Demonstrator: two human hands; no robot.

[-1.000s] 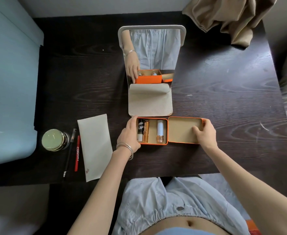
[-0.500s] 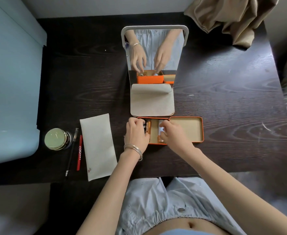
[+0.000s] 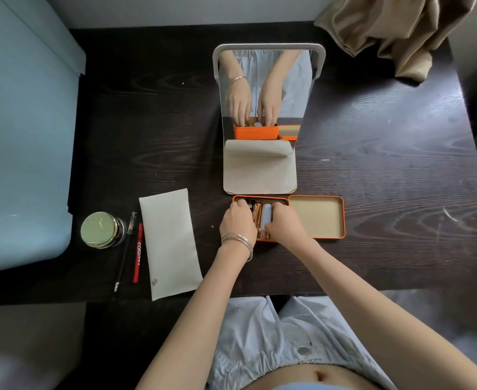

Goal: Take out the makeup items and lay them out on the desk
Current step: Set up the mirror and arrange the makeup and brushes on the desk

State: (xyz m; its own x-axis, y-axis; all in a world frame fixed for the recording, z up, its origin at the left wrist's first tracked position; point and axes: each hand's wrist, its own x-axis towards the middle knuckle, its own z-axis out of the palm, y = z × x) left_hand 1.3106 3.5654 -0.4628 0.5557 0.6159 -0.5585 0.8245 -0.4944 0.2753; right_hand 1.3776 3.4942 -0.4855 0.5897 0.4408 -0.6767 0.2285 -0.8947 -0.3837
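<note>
An orange tin box (image 3: 279, 199) lies open on the dark desk, its lid (image 3: 316, 216) folded out to the right. Inside lie a gold tube (image 3: 257, 216), a pale lilac tube (image 3: 266, 214) and a darker item mostly hidden under my fingers. My left hand (image 3: 237, 220), with bangles on the wrist, grips the box's left side, fingers over the rim. My right hand (image 3: 282, 220) reaches into the box and curls its fingers round the lilac tube.
A standing mirror (image 3: 262, 88) with a beige base (image 3: 260, 170) is just behind the box. Left of the box lie a white pouch (image 3: 169, 243), a red pencil (image 3: 138, 253), a black pencil (image 3: 124, 254) and a green-lidded jar (image 3: 100, 229). Tan cloth (image 3: 395, 29) drapes over the far right corner.
My right hand left the lid's right edge, moved left into the box and closed on the lilac tube. My left hand stayed on the box's left side.
</note>
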